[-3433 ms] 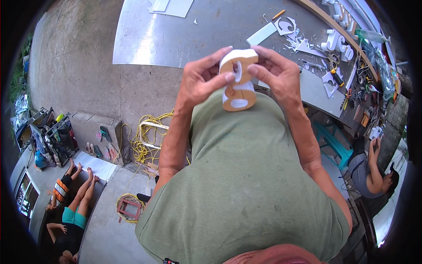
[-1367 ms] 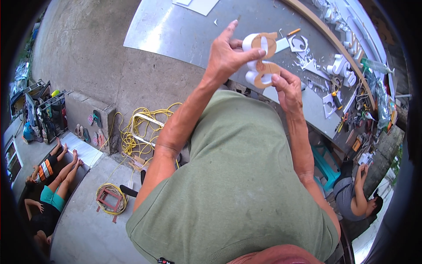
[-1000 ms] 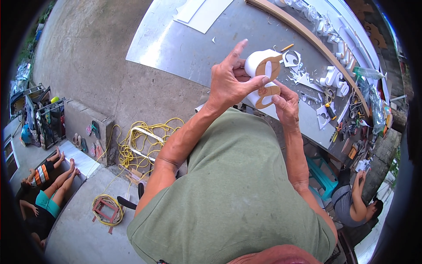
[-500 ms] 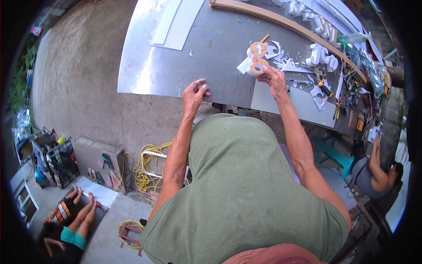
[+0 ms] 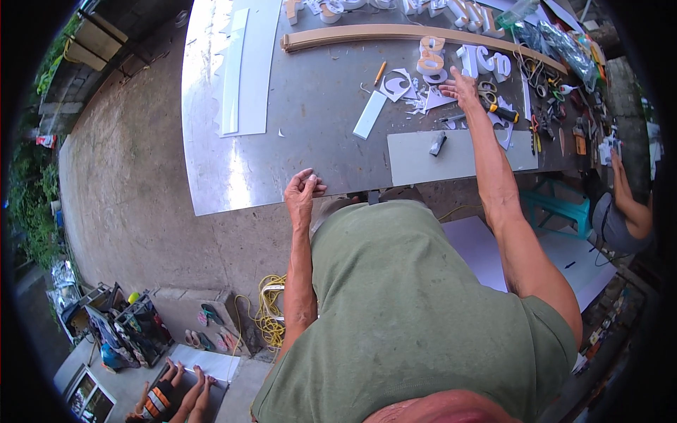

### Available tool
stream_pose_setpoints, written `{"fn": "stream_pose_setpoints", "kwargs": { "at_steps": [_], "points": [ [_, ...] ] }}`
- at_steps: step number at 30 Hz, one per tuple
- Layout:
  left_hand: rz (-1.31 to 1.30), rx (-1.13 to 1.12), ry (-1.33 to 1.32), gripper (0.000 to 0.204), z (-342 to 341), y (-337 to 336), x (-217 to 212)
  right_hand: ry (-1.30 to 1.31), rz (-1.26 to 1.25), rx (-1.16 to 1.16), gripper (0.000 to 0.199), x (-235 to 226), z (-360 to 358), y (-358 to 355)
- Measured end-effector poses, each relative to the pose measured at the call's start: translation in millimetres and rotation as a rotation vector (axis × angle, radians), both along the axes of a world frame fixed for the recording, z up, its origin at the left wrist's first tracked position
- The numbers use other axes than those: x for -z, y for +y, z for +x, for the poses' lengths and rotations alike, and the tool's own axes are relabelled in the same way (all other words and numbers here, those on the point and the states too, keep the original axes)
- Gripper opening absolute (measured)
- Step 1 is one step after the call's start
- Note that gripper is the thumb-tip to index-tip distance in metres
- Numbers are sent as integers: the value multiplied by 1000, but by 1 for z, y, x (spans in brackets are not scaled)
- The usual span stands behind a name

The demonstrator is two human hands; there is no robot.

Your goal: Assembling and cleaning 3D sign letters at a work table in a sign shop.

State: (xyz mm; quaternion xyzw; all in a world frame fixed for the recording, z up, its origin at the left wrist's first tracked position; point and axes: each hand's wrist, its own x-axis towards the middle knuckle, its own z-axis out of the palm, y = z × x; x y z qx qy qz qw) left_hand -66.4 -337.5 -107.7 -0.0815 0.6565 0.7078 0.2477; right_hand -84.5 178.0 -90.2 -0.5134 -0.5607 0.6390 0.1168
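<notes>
A foam-like letter (image 5: pixel 431 56) with two stacked loops, white-sided with a brown face, rests on the metal worktable (image 5: pixel 303 106) just beyond my right hand (image 5: pixel 462 89). That hand reaches out over the table with its fingers apart, holding nothing. White block letters (image 5: pixel 479 62) stand just to the right of the looped one. White cut scraps (image 5: pixel 398 84) lie left of my right fingers, with scissors (image 5: pixel 487 92) on the other side. At the table's near edge is my left hand (image 5: pixel 302 192), fingers loosely bent with nothing in them.
A white strip (image 5: pixel 369 114) and an orange pencil (image 5: pixel 381 72) lie mid-table. Beyond them runs a bundle of brown strips (image 5: pixel 352 35). A yellow-and-black tool (image 5: pixel 504 113) and other hand tools crowd the right side. A teal stool (image 5: pixel 557 208) stands near a seated person (image 5: pixel 624 218).
My right hand has carried the looped letter farther away, put it beside the white letters and let go. The view has shifted, showing more of the table. My left hand stays at the table edge.
</notes>
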Motion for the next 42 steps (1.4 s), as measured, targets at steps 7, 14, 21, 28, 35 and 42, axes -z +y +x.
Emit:
{"fn": "stream_pose_setpoints", "kwargs": {
  "at_steps": [7,14,21,28,35,42],
  "points": [
    [-29,-10,-13,28,-6,4,-3,34,187,-93,30,20,66,-44],
    [-197,217,13,30,-19,31,-27,11,360,-184,33,23,120,-106],
    [-247,517,107,32,-42,118,-40,82,277,-176,33,18,134,-88],
    [-133,451,272,44,-70,246,-34,-30,739,-252,30,21,105,-60],
    [-65,360,237,54,-92,338,-12,-34,1150,-379,62,31,13,-29],
    [0,444,136,75,-103,358,-8,-299,1207,-454,88,35,-12,-33]
  ]
}}
